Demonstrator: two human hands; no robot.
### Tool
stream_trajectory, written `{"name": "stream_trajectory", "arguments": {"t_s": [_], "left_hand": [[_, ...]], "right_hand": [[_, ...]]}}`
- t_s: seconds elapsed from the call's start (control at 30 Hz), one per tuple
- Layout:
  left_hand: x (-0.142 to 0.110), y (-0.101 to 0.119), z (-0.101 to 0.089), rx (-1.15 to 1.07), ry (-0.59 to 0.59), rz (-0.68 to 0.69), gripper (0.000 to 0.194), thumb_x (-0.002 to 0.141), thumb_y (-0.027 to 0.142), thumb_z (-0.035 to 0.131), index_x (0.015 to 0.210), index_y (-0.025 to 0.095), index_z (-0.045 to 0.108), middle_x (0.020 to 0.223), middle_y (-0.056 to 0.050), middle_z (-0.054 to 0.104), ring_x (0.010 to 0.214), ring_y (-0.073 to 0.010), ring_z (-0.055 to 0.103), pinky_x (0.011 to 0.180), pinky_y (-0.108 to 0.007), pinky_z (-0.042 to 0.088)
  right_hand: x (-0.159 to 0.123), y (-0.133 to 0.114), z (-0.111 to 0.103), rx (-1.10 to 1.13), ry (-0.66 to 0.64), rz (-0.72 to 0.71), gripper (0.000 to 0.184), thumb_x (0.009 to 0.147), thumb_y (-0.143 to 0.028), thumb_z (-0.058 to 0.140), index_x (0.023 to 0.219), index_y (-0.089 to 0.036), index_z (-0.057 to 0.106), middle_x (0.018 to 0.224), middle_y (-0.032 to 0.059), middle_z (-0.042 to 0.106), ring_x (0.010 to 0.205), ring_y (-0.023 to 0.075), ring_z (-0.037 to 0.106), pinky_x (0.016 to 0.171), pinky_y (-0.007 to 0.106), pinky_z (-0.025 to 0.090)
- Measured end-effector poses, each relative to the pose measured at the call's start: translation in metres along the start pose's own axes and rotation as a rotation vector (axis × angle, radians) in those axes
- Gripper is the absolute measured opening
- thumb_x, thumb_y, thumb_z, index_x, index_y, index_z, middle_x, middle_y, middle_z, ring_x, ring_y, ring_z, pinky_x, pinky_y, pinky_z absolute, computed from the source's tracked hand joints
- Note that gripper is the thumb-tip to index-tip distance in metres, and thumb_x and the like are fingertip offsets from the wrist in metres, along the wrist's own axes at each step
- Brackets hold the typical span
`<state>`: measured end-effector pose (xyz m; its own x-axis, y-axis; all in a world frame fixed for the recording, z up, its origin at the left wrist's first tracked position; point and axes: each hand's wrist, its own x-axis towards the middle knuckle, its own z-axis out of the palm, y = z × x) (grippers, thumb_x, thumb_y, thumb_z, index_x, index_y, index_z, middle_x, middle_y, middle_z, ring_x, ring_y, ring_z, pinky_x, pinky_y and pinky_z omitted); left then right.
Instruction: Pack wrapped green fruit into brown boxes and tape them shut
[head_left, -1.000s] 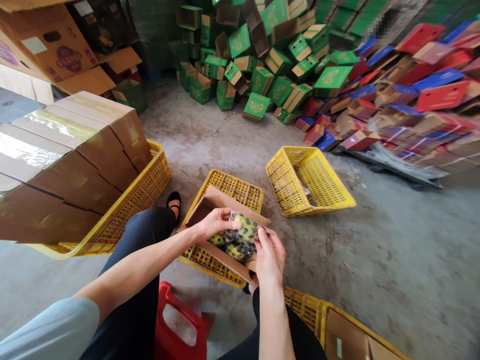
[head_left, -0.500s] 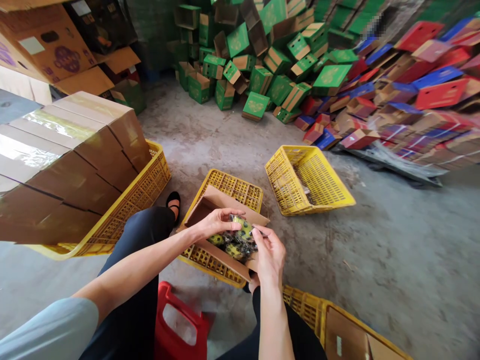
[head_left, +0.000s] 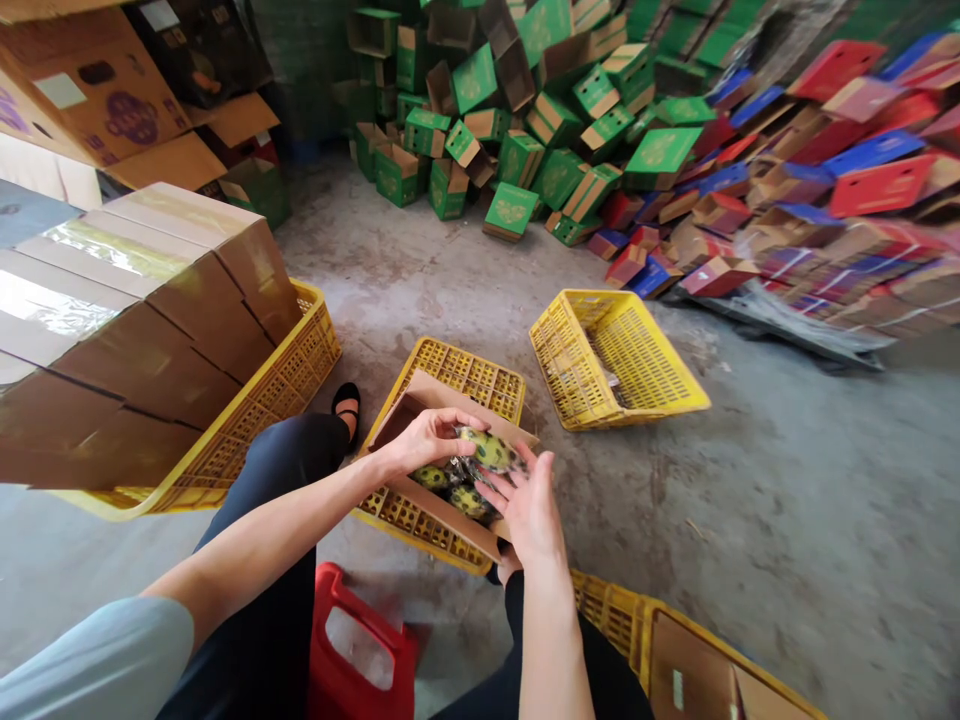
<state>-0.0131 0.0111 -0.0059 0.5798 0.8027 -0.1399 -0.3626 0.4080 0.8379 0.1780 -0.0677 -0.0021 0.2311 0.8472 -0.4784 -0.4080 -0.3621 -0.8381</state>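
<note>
Pinching: left hand, thumb and fingers gripping the left end of one film-wrapped, dark-spotted yellow-green packet. Right hand: fingers are standing splayed beside its right end, contact unclear. Beneath the fingers, similar packets are lying in a carton on a yellow plastic crate. Handling, judged: probably light, soft, slippery; ends are offering the best hold.

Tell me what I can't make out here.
In the head view:
Bottom of the open brown cardboard box: largely hidden by clear-wrapped, yellow-green, black-spotted packets and the left hand.
Red plastic object: cut off by the bottom edge.
Red and blue cardboard boxes: print blurred.
</note>
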Motion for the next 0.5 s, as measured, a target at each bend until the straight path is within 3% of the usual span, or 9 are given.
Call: {"name": "stream_trajectory", "arguments": {"t_s": [0.07, 0.13, 0.2, 0.27, 0.4, 0.5], "left_hand": [[0.000, 0.002, 0.000, 0.017, -0.064, 0.022, 0.055, 0.069, 0.034, 0.095, 0.117, 0.017, 0.075, 0.119, -0.012, 0.075, 0.100, -0.0229, 0.072, 0.089, -0.033, 0.055], [0.000, 0.002, -0.001, 0.037, -0.103, 0.048, 0.061, 0.067, 0.027, 0.095, 0.124, 0.021, 0.074, 0.131, -0.012, 0.070, 0.118, -0.0271, 0.067, 0.096, -0.034, 0.053], [0.000, 0.000, -0.002, 0.048, -0.099, 0.050, 0.079, 0.062, 0.020, 0.097, 0.135, 0.027, 0.069, 0.147, -0.012, 0.060, 0.139, -0.0305, 0.053, 0.102, -0.034, 0.050], [0.000, -0.003, -0.003, 0.030, -0.046, -0.001, 0.094, 0.059, 0.017, 0.098, 0.145, 0.032, 0.061, 0.157, -0.011, 0.051, 0.147, -0.0315, 0.044, 0.105, -0.035, 0.049], [-0.001, -0.010, -0.003, -0.088, 0.056, -0.188, 0.089, 0.070, 0.033, 0.095, 0.149, 0.027, 0.056, 0.143, -0.016, 0.062, 0.123, -0.0289, 0.065, 0.100, -0.041, 0.053], [-0.001, -0.010, -0.004, -0.129, 0.062, -0.203, 0.081, 0.066, 0.035, 0.097, 0.138, 0.021, 0.063, 0.126, -0.014, 0.070, 0.100, -0.0220, 0.072, 0.092, -0.036, 0.055]], "right_hand": [[-0.003, -0.001, 0.004, 0.063, -0.056, 0.026, 0.068, 0.083, -0.082, 0.060, 0.128, -0.031, 0.065, 0.128, 0.0110, 0.073, 0.112, 0.0325, 0.073, 0.089, 0.053, 0.062], [-0.005, -0.001, 0.007, 0.042, -0.045, -0.048, 0.061, 0.081, -0.064, 0.077, 0.131, -0.032, 0.063, 0.131, 0.0077, 0.072, 0.117, 0.0302, 0.070, 0.094, 0.051, 0.061], [-0.006, 0.000, 0.009, -0.014, -0.008, -0.137, 0.071, 0.076, -0.046, 0.086, 0.140, -0.037, 0.056, 0.136, 0.0051, 0.069, 0.122, 0.0288, 0.068, 0.097, 0.048, 0.060], [-0.005, 0.002, 0.009, -0.053, 0.007, -0.195, 0.082, 0.074, -0.039, 0.088, 0.147, -0.038, 0.049, 0.139, 0.0058, 0.068, 0.123, 0.0292, 0.067, 0.099, 0.048, 0.058], [-0.002, 0.004, 0.008, -0.074, -0.023, -0.272, 0.087, 0.072, -0.033, 0.088, 0.149, -0.035, 0.046, 0.143, 0.0082, 0.065, 0.127, 0.0298, 0.064, 0.107, 0.050, 0.052], [-0.001, 0.003, 0.009, -0.106, -0.066, -0.306, 0.085, 0.071, -0.032, 0.088, 0.147, -0.033, 0.050, 0.147, 0.0091, 0.062, 0.132, 0.0303, 0.061, 0.111, 0.051, 0.049]]}}
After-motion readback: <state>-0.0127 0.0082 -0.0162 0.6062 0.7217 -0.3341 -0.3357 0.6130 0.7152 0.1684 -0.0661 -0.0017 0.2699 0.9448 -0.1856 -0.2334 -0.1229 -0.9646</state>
